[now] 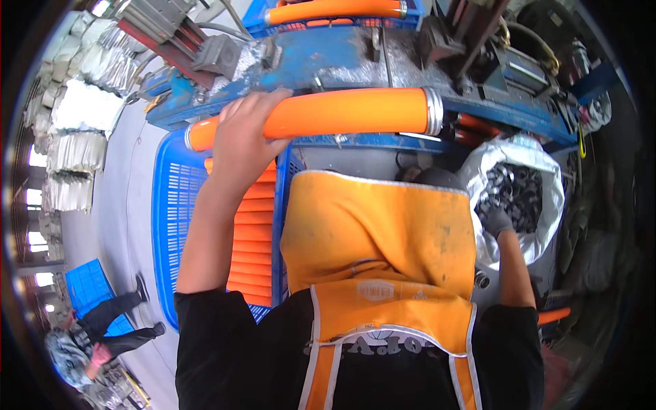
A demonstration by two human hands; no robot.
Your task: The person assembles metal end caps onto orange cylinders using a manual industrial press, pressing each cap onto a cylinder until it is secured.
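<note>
At the blue machine [355, 58], the left hand [249, 133] is wrapped over an orange tube [328, 113] lying across the machine's front, fingers curled round it near its left end; a metal ring [433, 111] caps the tube's right end. The right hand [497, 220], in a dark glove, reaches into a silvery bag [540, 171] of small black parts [516, 188]; whether it pinches any cannot be told. An orange apron [376, 232] hides the space between. Below the left forearm, a blue crate [174, 225] holds more orange tubes [253, 239] stacked side by side. Another orange tube [335, 9] lies beyond the machine. Far left, another person [96, 335] bends over the floor [123, 205].
</note>
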